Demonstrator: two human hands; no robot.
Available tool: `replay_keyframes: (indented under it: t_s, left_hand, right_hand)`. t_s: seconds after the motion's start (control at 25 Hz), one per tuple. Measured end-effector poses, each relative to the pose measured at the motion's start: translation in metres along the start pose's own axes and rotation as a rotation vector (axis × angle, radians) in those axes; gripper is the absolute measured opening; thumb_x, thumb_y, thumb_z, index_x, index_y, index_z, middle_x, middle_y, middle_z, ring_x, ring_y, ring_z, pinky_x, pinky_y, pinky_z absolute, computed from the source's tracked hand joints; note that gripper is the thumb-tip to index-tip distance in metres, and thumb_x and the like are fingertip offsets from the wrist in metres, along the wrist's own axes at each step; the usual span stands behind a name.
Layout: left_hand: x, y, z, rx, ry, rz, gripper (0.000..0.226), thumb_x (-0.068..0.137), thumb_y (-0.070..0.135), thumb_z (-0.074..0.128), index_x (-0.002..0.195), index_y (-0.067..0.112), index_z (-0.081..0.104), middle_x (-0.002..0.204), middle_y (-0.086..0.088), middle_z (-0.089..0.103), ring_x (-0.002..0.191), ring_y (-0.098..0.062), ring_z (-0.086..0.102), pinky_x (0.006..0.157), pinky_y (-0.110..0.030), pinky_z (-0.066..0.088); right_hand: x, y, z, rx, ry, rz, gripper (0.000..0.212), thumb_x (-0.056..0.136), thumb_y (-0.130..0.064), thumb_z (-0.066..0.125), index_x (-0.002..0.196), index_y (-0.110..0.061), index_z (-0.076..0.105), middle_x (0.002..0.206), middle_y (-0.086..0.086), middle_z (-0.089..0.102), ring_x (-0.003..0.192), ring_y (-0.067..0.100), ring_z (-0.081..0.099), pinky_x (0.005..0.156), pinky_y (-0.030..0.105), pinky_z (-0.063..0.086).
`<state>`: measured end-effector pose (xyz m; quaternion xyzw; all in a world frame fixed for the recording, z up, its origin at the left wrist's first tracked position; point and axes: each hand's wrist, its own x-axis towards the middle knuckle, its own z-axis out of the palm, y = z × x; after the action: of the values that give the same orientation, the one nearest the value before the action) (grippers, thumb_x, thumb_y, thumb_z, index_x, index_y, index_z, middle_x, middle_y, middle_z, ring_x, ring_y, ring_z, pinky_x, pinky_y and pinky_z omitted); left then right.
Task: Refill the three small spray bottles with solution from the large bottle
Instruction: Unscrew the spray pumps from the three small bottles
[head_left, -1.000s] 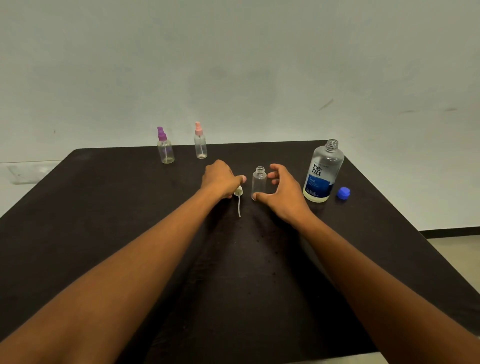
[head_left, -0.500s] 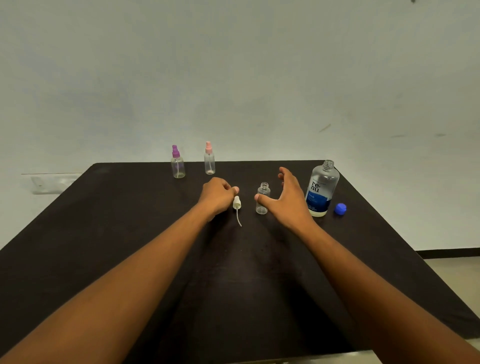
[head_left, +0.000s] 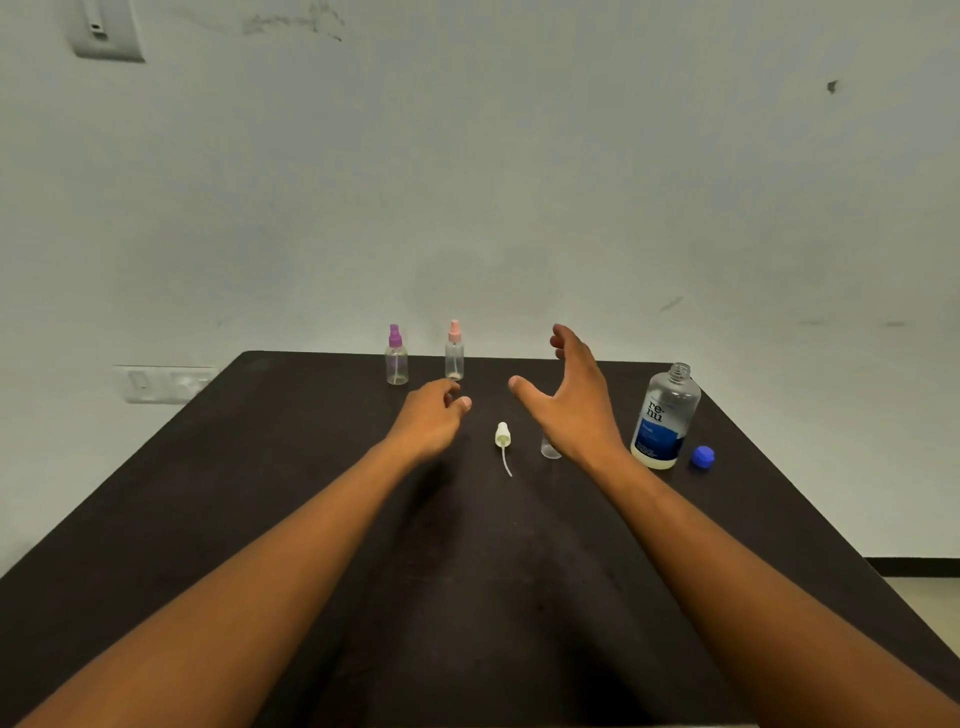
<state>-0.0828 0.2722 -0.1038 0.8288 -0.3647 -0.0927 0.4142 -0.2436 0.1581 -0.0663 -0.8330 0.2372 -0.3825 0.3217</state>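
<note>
- The table (head_left: 208, 519) is dark and takes up the lower half of the view, with every task item lined up toward its far side.
- At about 11 o'clock from the table's middle stands the purple-topped spray bottle (head_left: 396, 356), upright and capped; whether it holds any liquid cannot be told.
- Just to its right is the pink-topped spray bottle (head_left: 454, 351), also upright and capped, with what looks like a trace of liquid at the bottom. Both sit well apart from the working spot, probably waiting their turn.
- The left hand (head_left: 434, 415) hovers below them with fingers loosely curled and nothing in them.
- The white spray head (head_left: 502, 436) lies flat at 12 o'clock, its dip tube trailing toward the viewer; it seems set aside so the bottle neck is free for pouring.
- The open small bottle (head_left: 549, 449) stands just right of the spray head, mostly hidden behind the wrist; it looks empty.
- The right hand (head_left: 574, 395) is raised above it, fingers spread and relaxed, holding nothing, perhaps on its way to the big bottle.
- The large bottle (head_left: 665, 415) stands uncapped at 1 o'clock, with clear solution low in it.
- Its blue cap (head_left: 702, 457) rests just beside it on the right.
</note>
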Motion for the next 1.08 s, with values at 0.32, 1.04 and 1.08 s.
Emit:
replay_keyframes:
  t_s: [0.32, 1.04, 1.08]
  left_hand:
    - [0.008, -0.037, -0.037, 0.225, 0.090, 0.164, 0.058, 0.106, 0.032, 0.050, 0.157, 0.013, 0.032, 0.163, -0.008, 0.034, 0.151, -0.026, 0.029, 0.123, -0.045, 0.030]
    - [0.089, -0.104, -0.027, 0.649, 0.188, 0.360, 0.085, 0.104, 0.042, 0.045, 0.162, 0.017, -0.011, 0.171, -0.009, -0.015, 0.158, -0.026, -0.011, 0.127, -0.050, -0.003]
    - [0.091, -0.106, -0.028, 0.647, 0.192, 0.361, 0.085, 0.104, 0.042, 0.045, 0.162, 0.016, -0.010, 0.171, -0.009, -0.015, 0.158, -0.026, -0.012, 0.127, -0.050, -0.003]
  right_hand:
    - [0.033, -0.015, 0.061, 0.092, -0.073, 0.043, 0.083, 0.087, -0.040, 0.077, 0.155, -0.021, 0.033, 0.153, 0.000, 0.046, 0.137, 0.016, 0.047, 0.108, 0.033, 0.043]
    - [0.152, 0.063, 0.209, 0.097, -0.093, 0.309, 0.079, 0.086, -0.033, 0.080, 0.150, -0.012, 0.038, 0.143, 0.009, 0.051, 0.126, 0.028, 0.056, 0.098, 0.033, 0.047]
    - [0.156, 0.066, 0.214, 0.117, -0.091, 0.327, 0.078, 0.085, -0.032, 0.081, 0.148, -0.011, 0.040, 0.139, 0.009, 0.053, 0.122, 0.027, 0.058, 0.095, 0.032, 0.047]
